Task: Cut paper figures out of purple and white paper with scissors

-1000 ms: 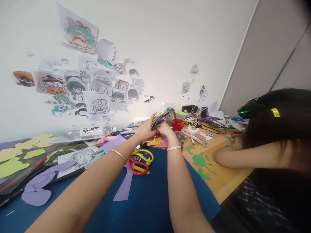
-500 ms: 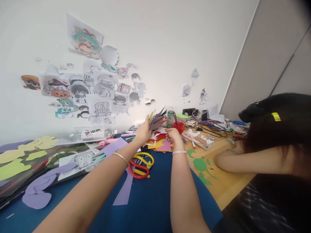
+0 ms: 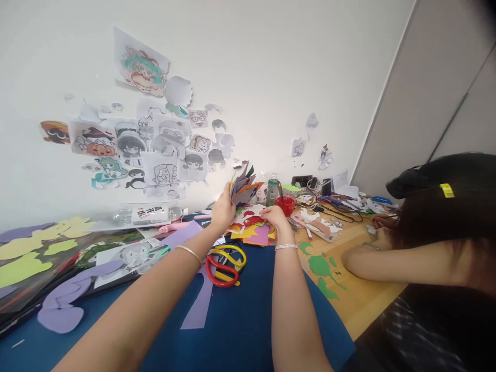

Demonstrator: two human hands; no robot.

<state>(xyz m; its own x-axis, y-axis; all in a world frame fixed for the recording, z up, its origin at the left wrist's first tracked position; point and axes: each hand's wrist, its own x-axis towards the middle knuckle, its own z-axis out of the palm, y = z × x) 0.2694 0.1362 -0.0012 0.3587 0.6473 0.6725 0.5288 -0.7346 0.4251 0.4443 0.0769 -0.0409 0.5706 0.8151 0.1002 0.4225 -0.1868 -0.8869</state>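
My left hand [image 3: 223, 211] is closed around a stack of coloured paper scraps [image 3: 246, 192], lifted on edge above the pile. Below it lies a heap of loose paper scraps [image 3: 256, 236] in yellow, orange and pink. My right hand [image 3: 276, 216] is closed with its fingertips at the edge of a red-and-white paper piece [image 3: 248, 212] on top of this heap; its fingers partly hide the edge. Nearer to me, scissors [image 3: 221, 284] with red and yellow handles lie on the dark blue sheet [image 3: 240, 330], by a purple paper strip [image 3: 197, 310].
A red bowl [image 3: 285, 205] and a green-tinted bottle [image 3: 272, 189] stand behind my right hand. Another bottle [image 3: 149, 213] lies along the wall. Green paper cutouts [image 3: 320, 265] rest on the wooden table. A co-worker's forearm [image 3: 406, 263] reaches in from the right.
My left hand has moved slightly left with the stack, which now stands more open to view. My right hand has shifted a little left over the red-and-white paper piece.
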